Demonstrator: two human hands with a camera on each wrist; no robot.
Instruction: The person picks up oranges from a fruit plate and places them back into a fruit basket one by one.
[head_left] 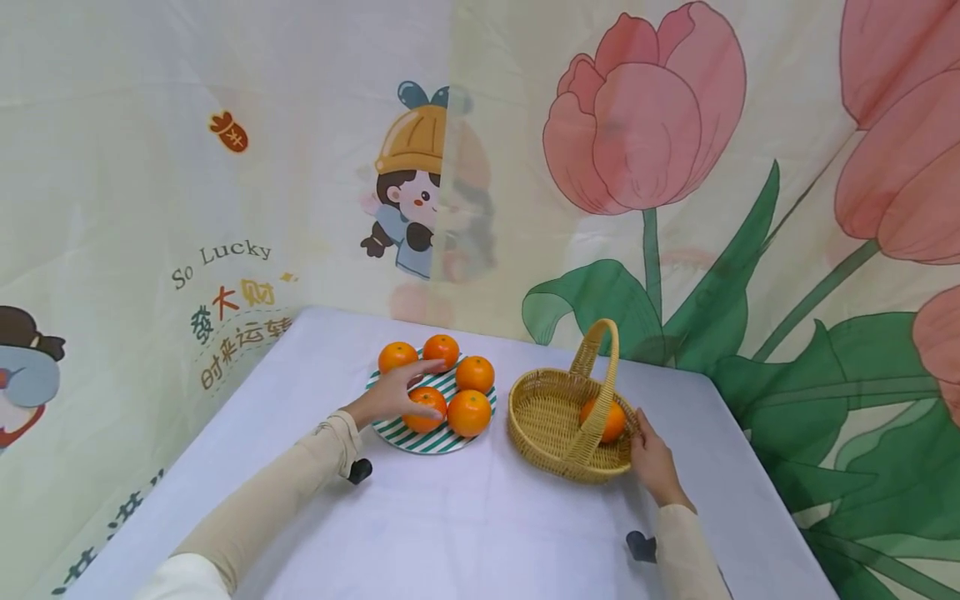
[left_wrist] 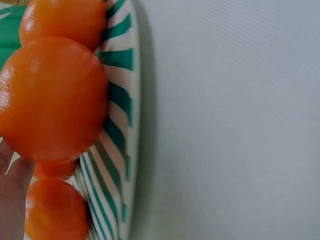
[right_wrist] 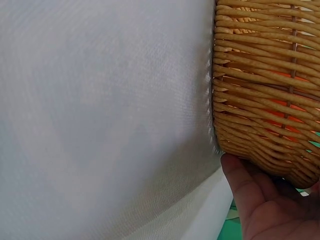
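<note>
In the head view my left hand [head_left: 390, 395] reaches over a striped green-and-white plate [head_left: 423, 446], thumb and fingers spread apart around the nearest-left orange [head_left: 422, 410]. The left wrist view has this large orange [left_wrist: 52, 100] close up, with fingers [left_wrist: 17, 172] at its lower edge. Several more oranges share the plate, among them one at the front right [head_left: 469, 414]. On the right, my right hand [head_left: 655, 457] holds the right end of a wicker basket [head_left: 543, 417]. Its fingers [right_wrist: 242, 187] lie against the basket's outer wall. One orange [head_left: 612, 422] sits inside, partly behind the arched handle.
A white cloth [head_left: 480, 533] covers the table. Printed curtains with tulips [head_left: 637, 133] and cartoon figures hang along the back and sides. Small black devices [head_left: 641, 546] show by both wrists.
</note>
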